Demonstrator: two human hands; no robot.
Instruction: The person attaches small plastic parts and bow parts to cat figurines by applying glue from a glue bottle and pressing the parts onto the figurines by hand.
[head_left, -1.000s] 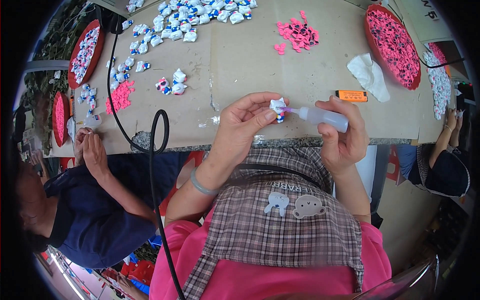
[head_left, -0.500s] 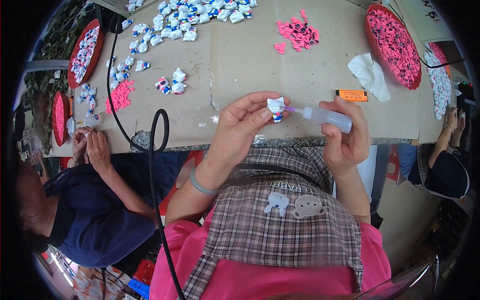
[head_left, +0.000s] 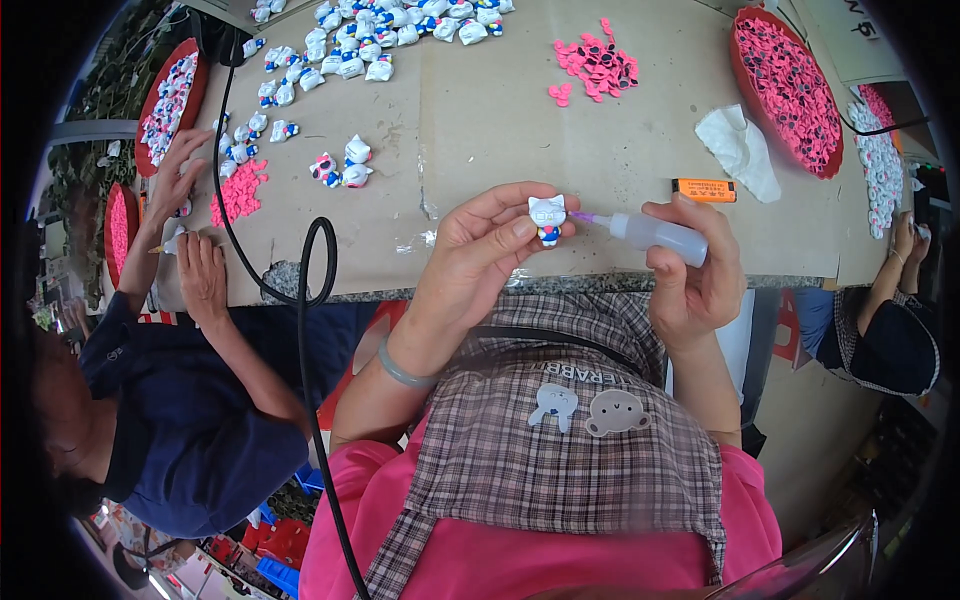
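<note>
Between thumb and fingers, my left hand point(head_left: 495, 232) pinches a small white cat figurine point(head_left: 547, 215) in a blue outfit, held upright just above the table's near edge. My right hand point(head_left: 700, 262) is closed around a translucent squeeze bottle point(head_left: 655, 238) with a thin purple nozzle point(head_left: 590, 217). The nozzle tip points left at the figurine's head, close beside it; whether they touch I cannot tell. A little cluster of white figurines point(head_left: 356, 175) lies beyond my left hand, one of them wearing pink pieces.
Many white figurines point(head_left: 350, 45) lie at the far left, and pink pieces point(head_left: 597, 68) at the far middle. A red tray point(head_left: 836, 165) of pink pieces, a white cloth point(head_left: 735, 150) and an orange box point(head_left: 703, 190) are at right. A black cable point(head_left: 305, 330) hangs left, beside a co-worker's hand point(head_left: 205, 280).
The figurine has shifted slightly left, and the nozzle tip has drawn back from its face to the side of its head. The left co-worker's one hand has reached toward the far tray.
</note>
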